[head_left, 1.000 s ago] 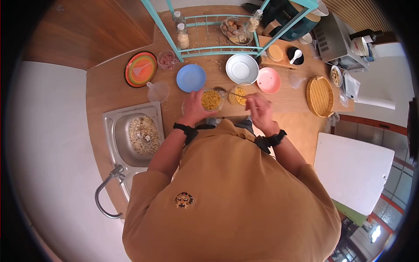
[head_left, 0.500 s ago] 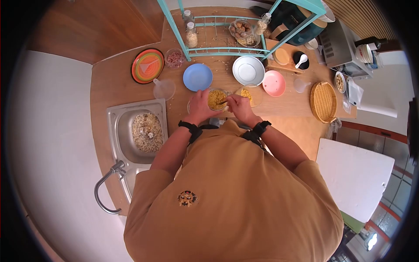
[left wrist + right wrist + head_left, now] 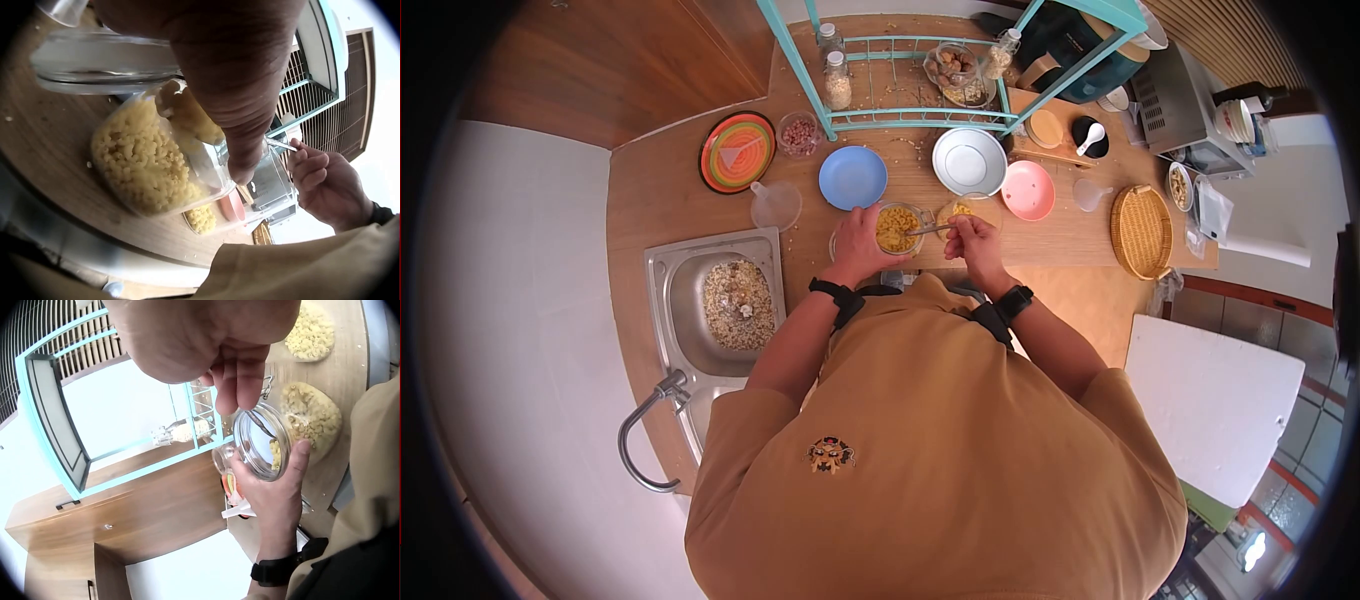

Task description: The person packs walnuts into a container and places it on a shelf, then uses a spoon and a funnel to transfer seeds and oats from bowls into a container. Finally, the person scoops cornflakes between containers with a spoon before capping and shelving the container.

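Observation:
My left hand (image 3: pixel 860 245) grips a clear glass jar (image 3: pixel 140 162) around its neck, thumb and fingers at the rim. Yellow macaroni (image 3: pixel 144 156) fills much of this jar, and its hinged glass lid (image 3: pixel 103 59) hangs open at the side. My right hand (image 3: pixel 977 246) pinches the handle of a metal spoon (image 3: pixel 932 229); the spoon's head dips into the jar's mouth. Just right of the jar stands a second clear container (image 3: pixel 310 331) with macaroni in it, partly behind the right hand in the head view.
Behind the jar are a blue plate (image 3: pixel 853 178), a white bowl (image 3: pixel 969 163) and a pink bowl (image 3: pixel 1028 191). A turquoise rack (image 3: pixel 920 125) stands at the back. The sink (image 3: pixel 685 330) lies left, a wicker basket (image 3: pixel 1141 234) right, a funnel (image 3: pixel 776 206) near the sink.
My right hand has brought the spoon left from the second container into the jar, then drawn back slightly right, spoon head still inside. The left hand keeps its grip.

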`<action>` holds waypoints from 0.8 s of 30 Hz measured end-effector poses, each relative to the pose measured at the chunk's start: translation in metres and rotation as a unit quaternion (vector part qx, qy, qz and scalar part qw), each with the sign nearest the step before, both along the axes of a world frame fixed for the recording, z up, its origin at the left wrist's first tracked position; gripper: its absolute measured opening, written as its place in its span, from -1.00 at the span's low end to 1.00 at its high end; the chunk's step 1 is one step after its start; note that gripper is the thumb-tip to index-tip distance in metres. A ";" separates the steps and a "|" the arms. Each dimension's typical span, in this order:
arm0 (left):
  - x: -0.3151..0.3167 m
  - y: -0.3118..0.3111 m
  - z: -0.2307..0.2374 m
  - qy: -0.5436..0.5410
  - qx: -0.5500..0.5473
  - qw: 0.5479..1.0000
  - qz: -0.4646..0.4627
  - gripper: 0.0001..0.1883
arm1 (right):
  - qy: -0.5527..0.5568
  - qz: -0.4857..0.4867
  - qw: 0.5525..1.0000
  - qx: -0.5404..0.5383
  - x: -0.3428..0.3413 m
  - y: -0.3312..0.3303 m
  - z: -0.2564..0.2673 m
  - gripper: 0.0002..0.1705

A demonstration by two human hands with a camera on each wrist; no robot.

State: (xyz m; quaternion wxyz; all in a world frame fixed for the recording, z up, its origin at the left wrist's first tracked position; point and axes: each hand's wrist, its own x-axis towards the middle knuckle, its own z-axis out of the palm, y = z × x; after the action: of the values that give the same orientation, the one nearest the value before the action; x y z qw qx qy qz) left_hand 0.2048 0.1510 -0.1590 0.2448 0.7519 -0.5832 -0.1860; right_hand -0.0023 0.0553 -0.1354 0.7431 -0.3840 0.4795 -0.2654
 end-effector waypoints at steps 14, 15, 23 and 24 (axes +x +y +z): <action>0.000 -0.001 0.006 0.007 0.008 1.000 -0.010 0.01 | -0.055 -0.070 0.996 0.028 -0.029 -0.009 -0.005 -0.78; 0.000 -0.001 0.006 0.006 0.007 1.000 -0.011 0.01 | -0.057 -0.071 0.996 0.024 -0.030 -0.010 -0.005 -0.78; 0.000 -0.002 0.006 0.005 0.012 1.000 -0.008 -0.01 | -0.077 -0.088 0.993 0.023 -0.038 -0.015 0.009 -0.78; 0.000 -0.002 0.005 0.009 0.012 1.000 -0.006 -0.01 | -0.082 -0.090 0.992 0.019 -0.039 -0.016 0.011 -0.78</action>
State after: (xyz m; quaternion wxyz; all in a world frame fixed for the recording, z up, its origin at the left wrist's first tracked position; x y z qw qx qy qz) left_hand 0.2046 0.1493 -0.1537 0.2400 0.7497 -0.5830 -0.2011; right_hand -0.0413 0.0395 -0.1242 0.7600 -0.3023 0.4546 -0.3526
